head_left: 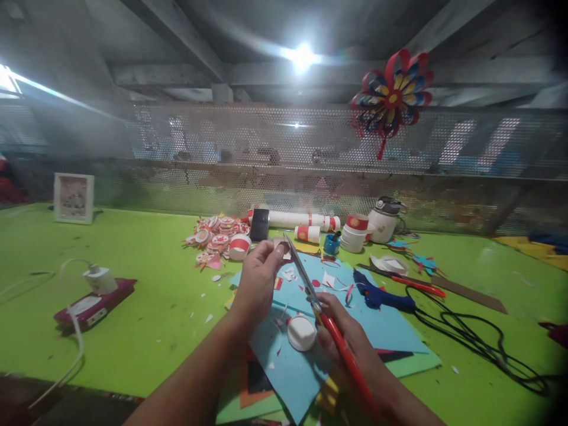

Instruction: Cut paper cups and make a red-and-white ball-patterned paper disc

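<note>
In my left hand (258, 277) a small pale piece of paper (281, 242) is pinched between thumb and fingertips. My right hand (344, 331) is wrapped round the red handles of a large pair of scissors (304, 277). Their long blades point up and away, with the tips beside the paper; I cannot tell whether they touch it. Below the hands lie light blue sheets (293, 378) strewn with paper scraps (328, 278). A round white cup bottom (302, 332) rests on them, left of my right hand.
Right of the sheets lies a blue glue gun (384, 296) with a looped black cable. Behind stand paper cups (239, 247), a blue ink bottle (331, 244) and a white jug (384, 222). Red-and-white paper discs (217, 234) are heaped left. A purple power strip (95, 305) lies far left.
</note>
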The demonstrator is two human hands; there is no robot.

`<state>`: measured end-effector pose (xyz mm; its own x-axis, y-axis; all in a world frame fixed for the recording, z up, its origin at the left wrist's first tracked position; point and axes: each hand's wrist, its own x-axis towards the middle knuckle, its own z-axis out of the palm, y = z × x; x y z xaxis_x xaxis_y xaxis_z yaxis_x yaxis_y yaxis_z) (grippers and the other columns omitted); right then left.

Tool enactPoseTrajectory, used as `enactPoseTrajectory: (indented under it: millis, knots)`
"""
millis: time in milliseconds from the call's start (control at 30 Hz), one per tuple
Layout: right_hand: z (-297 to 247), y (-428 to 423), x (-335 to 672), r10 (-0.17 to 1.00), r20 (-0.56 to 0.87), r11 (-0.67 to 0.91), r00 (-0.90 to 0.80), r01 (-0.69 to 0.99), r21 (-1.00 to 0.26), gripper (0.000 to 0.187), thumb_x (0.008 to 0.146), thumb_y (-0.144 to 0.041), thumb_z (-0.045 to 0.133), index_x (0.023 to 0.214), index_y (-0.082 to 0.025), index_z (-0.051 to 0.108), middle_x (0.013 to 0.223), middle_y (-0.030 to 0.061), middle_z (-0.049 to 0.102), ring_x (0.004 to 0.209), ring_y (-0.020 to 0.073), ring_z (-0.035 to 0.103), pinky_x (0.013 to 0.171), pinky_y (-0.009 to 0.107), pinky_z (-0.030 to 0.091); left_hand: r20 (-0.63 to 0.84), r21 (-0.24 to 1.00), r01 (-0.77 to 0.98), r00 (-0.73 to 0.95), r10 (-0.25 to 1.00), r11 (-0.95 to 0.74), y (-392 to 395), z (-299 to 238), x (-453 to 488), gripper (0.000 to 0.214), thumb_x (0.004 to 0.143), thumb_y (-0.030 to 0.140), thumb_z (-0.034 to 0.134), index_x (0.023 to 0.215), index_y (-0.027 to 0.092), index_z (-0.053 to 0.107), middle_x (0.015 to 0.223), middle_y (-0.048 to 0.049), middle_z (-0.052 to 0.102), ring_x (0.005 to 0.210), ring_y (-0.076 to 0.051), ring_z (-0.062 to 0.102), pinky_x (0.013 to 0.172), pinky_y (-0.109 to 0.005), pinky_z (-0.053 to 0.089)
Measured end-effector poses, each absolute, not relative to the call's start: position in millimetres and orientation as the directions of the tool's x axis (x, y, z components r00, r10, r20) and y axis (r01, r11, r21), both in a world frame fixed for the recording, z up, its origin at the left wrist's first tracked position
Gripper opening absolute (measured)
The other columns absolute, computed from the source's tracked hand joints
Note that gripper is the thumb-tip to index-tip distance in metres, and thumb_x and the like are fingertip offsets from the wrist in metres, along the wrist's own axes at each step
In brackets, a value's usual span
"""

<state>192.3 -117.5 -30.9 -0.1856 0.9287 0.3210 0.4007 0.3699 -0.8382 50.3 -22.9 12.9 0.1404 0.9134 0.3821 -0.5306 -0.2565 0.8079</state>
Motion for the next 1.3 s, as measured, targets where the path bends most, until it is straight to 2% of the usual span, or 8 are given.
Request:
enactPoseTrajectory:
  millis: [200, 367, 467, 700, 1000, 1300]
  knots:
    - [-33, -119, 190, 0.934, 0.314, 0.358, -0.172, 0.405, -0.841, 0.034, 0.09, -0.048, 0.04, 0.113, -0.022, 0.039, 0.071, -0.0016, 0.049, 0.087, 0.0199, 0.051, 0.077, 0.03, 0.04, 0.401, 0.813, -0.509, 0.141, 0.905, -0.282, -19, 6, 51, 0.011, 0.081, 0.025, 0.06, 0.078, 0.015, 0.059, 0.078, -0.0006, 0.059, 0.077, -0.012, 0.054, 0.079, -0.027, 0.046]
    - [-35, -119, 187, 0.933, 0.325, 0.359, -0.154, 0.42, -0.833, 0.037, 0.09, -0.051, 0.038, 0.113, -0.022, 0.038, 0.071, -0.0026, 0.049, 0.067, 0.0151, 0.048, 0.065, 0.026, 0.039, 0.393, 0.817, -0.504, 0.135, 0.91, -0.279, -22, 8, 51, 0.012, 0.08, 0.025, 0.061, 0.075, 0.015, 0.059, 0.074, 0.0002, 0.057, 0.076, -0.011, 0.054, 0.077, -0.026, 0.045]
    - [-36, -118, 186, 0.935, 0.326, 0.354, -0.139, 0.425, -0.833, 0.036, 0.09, -0.052, 0.037, 0.111, -0.022, 0.04, 0.068, -0.0036, 0.047, 0.062, 0.0139, 0.045, 0.058, 0.024, 0.037, 0.4, 0.815, -0.506, 0.14, 0.906, -0.282, -23, 9, 51, 0.012, 0.08, 0.026, 0.061, 0.076, 0.015, 0.06, 0.075, 0.0001, 0.057, 0.078, -0.012, 0.054, 0.077, -0.025, 0.045]
    - [-36, -118, 183, 0.953, 0.288, 0.297, -0.092, 0.466, -0.834, 0.04, 0.089, -0.054, 0.035, 0.111, -0.021, 0.042, 0.067, -0.0036, 0.049, 0.06, 0.0138, 0.046, 0.054, 0.023, 0.036, 0.416, 0.812, -0.501, 0.134, 0.899, -0.301, -25, 6, 52, 0.012, 0.081, 0.028, 0.059, 0.077, 0.016, 0.06, 0.077, 0.0002, 0.058, 0.08, -0.013, 0.054, 0.078, -0.026, 0.044]
    - [-34, -119, 178, 0.957, 0.29, 0.253, -0.009, 0.514, -0.82, 0.039, 0.088, -0.055, 0.035, 0.102, -0.021, 0.048, 0.063, -0.0043, 0.049, 0.056, 0.0132, 0.045, 0.052, 0.022, 0.036, 0.388, 0.809, -0.524, 0.132, 0.912, -0.268, -24, 5, 54, 0.012, 0.079, 0.028, 0.061, 0.076, 0.016, 0.059, 0.077, 0.0003, 0.058, 0.08, -0.013, 0.055, 0.078, -0.027, 0.045]
    - [-34, -119, 178, 0.958, 0.287, 0.254, -0.02, 0.53, -0.809, 0.038, 0.09, -0.054, 0.035, 0.102, -0.02, 0.049, 0.063, -0.004, 0.05, 0.056, 0.0126, 0.047, 0.051, 0.022, 0.038, 0.368, 0.8, -0.548, 0.129, 0.921, -0.243, -26, 8, 55, 0.011, 0.077, 0.026, 0.062, 0.075, 0.016, 0.059, 0.076, 0.0001, 0.06, 0.078, -0.013, 0.056, 0.077, -0.027, 0.045]
